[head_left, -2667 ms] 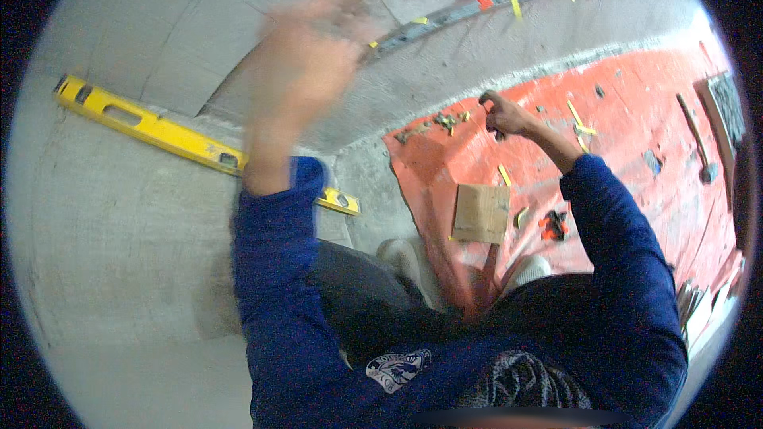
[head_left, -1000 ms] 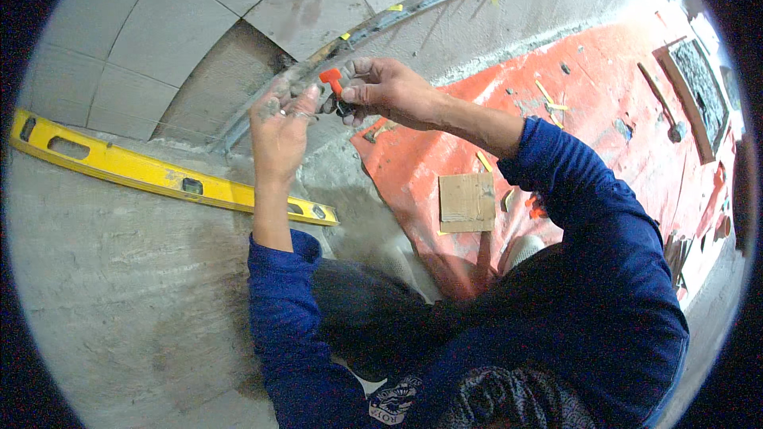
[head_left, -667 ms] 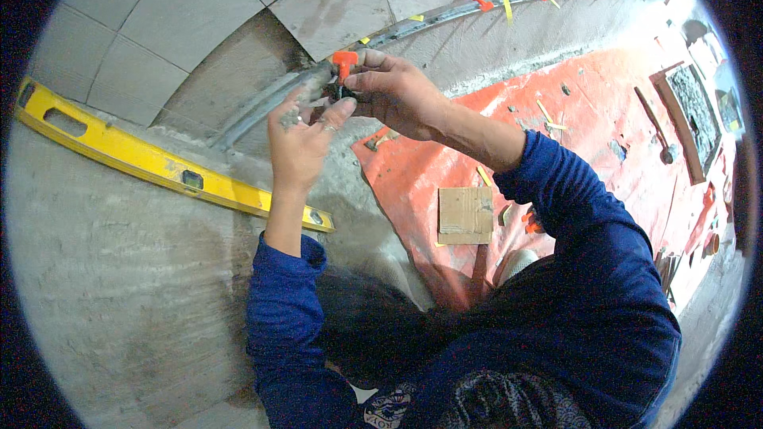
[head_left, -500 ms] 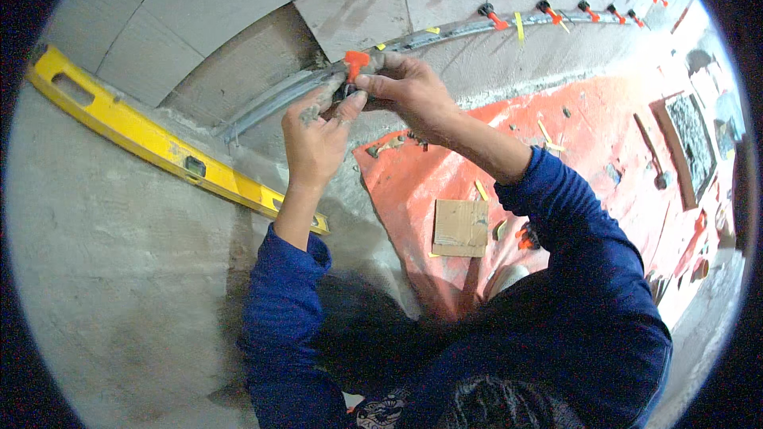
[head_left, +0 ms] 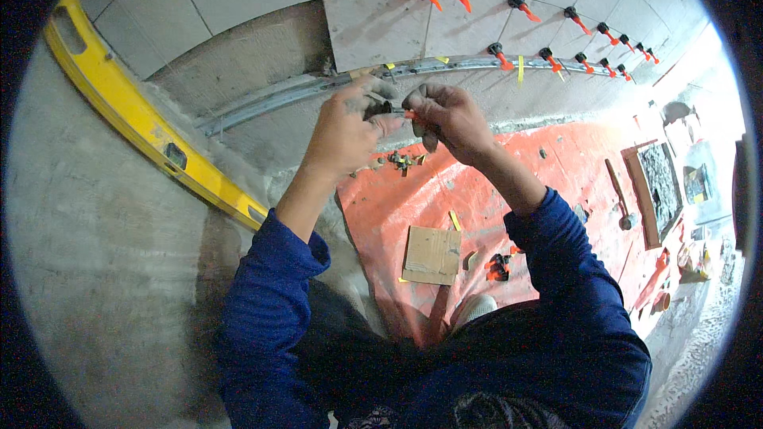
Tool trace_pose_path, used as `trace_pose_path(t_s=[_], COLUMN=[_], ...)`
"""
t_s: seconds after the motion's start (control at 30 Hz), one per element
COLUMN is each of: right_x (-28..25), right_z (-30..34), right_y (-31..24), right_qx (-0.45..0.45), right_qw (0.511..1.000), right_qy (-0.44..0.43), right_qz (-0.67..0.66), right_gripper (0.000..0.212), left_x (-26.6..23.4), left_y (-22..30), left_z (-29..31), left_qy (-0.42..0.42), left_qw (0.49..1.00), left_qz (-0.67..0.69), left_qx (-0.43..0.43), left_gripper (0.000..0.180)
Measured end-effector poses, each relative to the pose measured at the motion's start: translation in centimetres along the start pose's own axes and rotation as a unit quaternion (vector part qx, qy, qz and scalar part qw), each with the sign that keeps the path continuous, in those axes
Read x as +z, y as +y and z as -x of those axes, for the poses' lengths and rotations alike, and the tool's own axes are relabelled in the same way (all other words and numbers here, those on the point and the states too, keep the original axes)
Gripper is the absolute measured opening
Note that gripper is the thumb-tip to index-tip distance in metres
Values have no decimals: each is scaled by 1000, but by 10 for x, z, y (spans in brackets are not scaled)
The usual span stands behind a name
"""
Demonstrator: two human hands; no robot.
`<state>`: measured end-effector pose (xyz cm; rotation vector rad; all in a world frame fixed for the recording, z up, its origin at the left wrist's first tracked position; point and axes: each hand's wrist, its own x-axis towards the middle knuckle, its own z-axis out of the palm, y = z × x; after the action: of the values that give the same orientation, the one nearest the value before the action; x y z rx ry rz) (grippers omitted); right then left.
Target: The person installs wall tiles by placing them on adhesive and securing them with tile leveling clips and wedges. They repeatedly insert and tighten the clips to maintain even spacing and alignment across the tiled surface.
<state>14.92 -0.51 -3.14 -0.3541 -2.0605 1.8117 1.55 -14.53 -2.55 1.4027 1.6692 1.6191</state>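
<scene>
My left hand [head_left: 343, 129] and my right hand [head_left: 455, 121] are raised close together in front of the wall. Between them is a small tile leveler [head_left: 383, 110] with a black base and a red handle. The fingers of my left hand close round the black part, while my right hand pinches the red end. My fingers are smeared with grey mortar and partly hide it. Similar levelers [head_left: 518, 4] with red handles stick out of the wall tiles [head_left: 373, 25] in two rows. Below the tiles runs a metal rail [head_left: 294, 95].
A yellow spirit level [head_left: 135, 103] stands at the left by an untiled recess [head_left: 254, 52]. An orange sheet [head_left: 381, 214] on the floor holds a cardboard square [head_left: 431, 255], loose levelers [head_left: 498, 267], a mallet-like tool [head_left: 619, 195] and a mortar tray [head_left: 653, 191].
The leveler's red handle stood upright between my fingers and is now tipped sideways toward my right hand. My hands have drawn a little apart and moved right; the whole view has shifted.
</scene>
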Motion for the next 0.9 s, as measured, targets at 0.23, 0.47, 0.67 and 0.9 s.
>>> trace_pose_path(t_s=[0.23, 0.47, 0.67, 0.9], right_x=[2, 24, 19, 18], right_z=[1, 2, -4, -5], right_y=[1, -1, -8, -11], right_qx=[-392, -199, -121, 1], right_qw=[829, 979, 987, 964], right_qy=[63, -4, -56, -137], right_qz=[394, 47, -89, -228], right_gripper=[18, 11, 17, 20], left_x=[-20, -31, -34, -23], left_y=[12, 28, 25, 51], left_z=[-1, 7, 14, 22], left_qy=[17, 18, 38, 54], left_qw=[998, 999, 999, 997], left_qz=[63, -22, -3, -33], left_qx=[-10, -19, 16, 50], left_gripper=[27, 34, 32, 25])
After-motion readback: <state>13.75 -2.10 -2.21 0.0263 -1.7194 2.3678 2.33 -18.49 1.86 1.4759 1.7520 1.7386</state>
